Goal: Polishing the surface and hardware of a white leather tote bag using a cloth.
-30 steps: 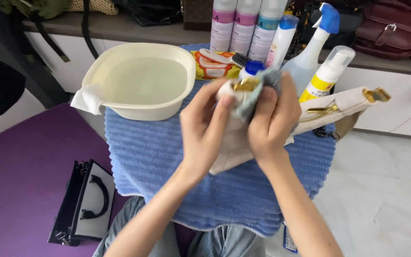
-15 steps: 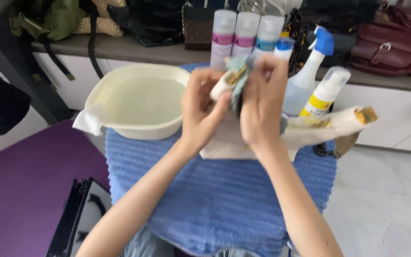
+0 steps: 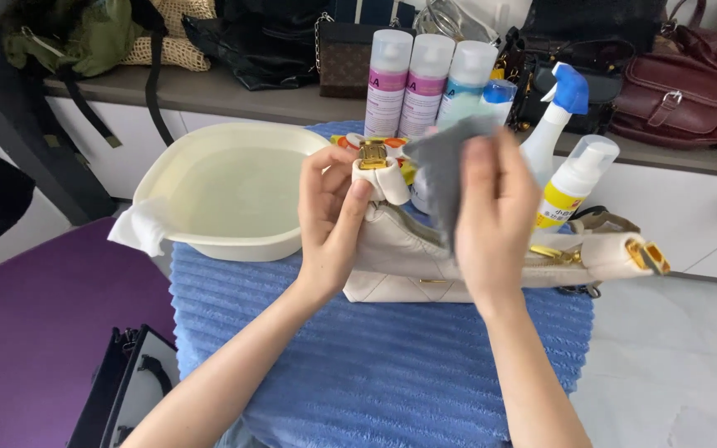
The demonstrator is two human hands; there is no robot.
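A blue ribbed towel [image 3: 375, 365] covers the small bench and carries everything in hand. At its far left corner stands a cream plastic basin [image 3: 234, 195] with water in it, a white wipe [image 3: 137, 228] draped over its near rim. Across the towel's middle lies a cream quilted handbag [image 3: 425, 265] on its side, its strap end with a gold clasp [image 3: 647, 255] reaching out to the right.

Behind the bag stand three tall spray cans [image 3: 425, 79] in a row, a white spray bottle with a blue trigger [image 3: 556, 116] and a smaller pump bottle with a yellow label [image 3: 573, 184].

The left hand [image 3: 335, 217] is closed on the bag's other strap end, thumb in front and fingers behind, holding its gold buckle [image 3: 373, 154] lifted clear of the bag's body. The right hand [image 3: 491, 220] sits just beside it to the right, above the bag's top edge, fingers curled over a grey cloth [image 3: 446, 170] that hangs close to the raised strap end; whether the cloth touches the strap cannot be told.
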